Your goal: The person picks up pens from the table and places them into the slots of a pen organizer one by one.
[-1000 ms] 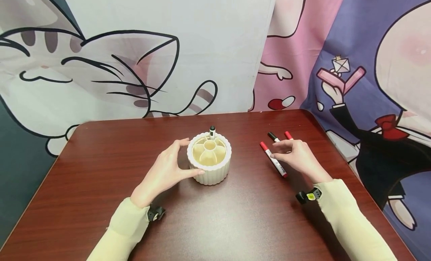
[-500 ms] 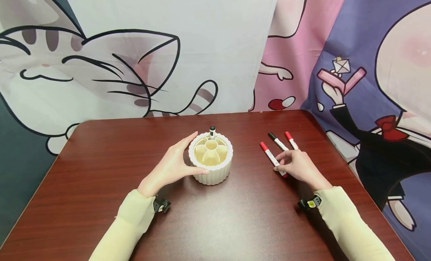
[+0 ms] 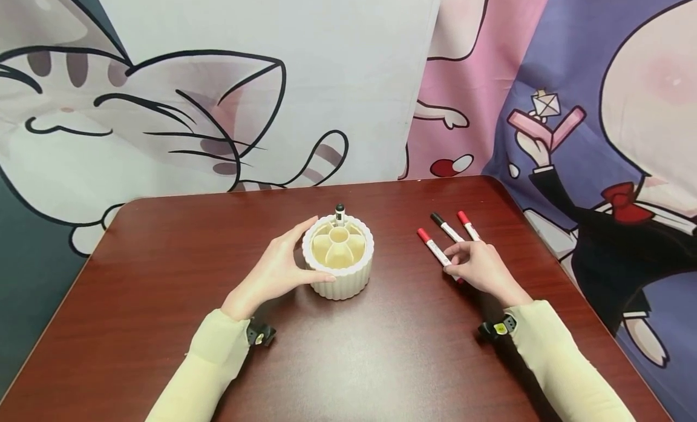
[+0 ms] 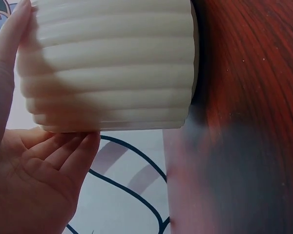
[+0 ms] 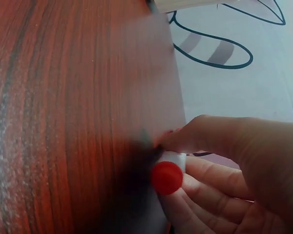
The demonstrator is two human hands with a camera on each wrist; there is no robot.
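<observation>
A cream, fluted round pen holder (image 3: 342, 284) with petal-like compartments stands on the table. My left hand (image 3: 276, 267) grips its left side, thumb along the near rim and fingers on the far side; the left wrist view shows the ribbed wall (image 4: 112, 63) filling the space between them. One black-capped marker (image 3: 340, 215) stands upright at the holder's back. Over on the right, my right hand (image 3: 479, 267) pinches the nearest red-capped marker (image 3: 432, 245) near its lower end. In the right wrist view the marker's round red end (image 5: 167, 178) shows between thumb and fingers, close over the tabletop.
Beyond the right hand lie a black-capped marker (image 3: 445, 226) and another red-capped marker (image 3: 467, 224), their lower ends hidden by the hand. The dark red wooden table (image 3: 348, 361) ends at a wall hung with cartoon cloth (image 3: 354, 77).
My right hand has come down and nearer, its fingers closing on the nearest red-capped marker. My left hand has shifted slightly on the pen holder, which stays in place.
</observation>
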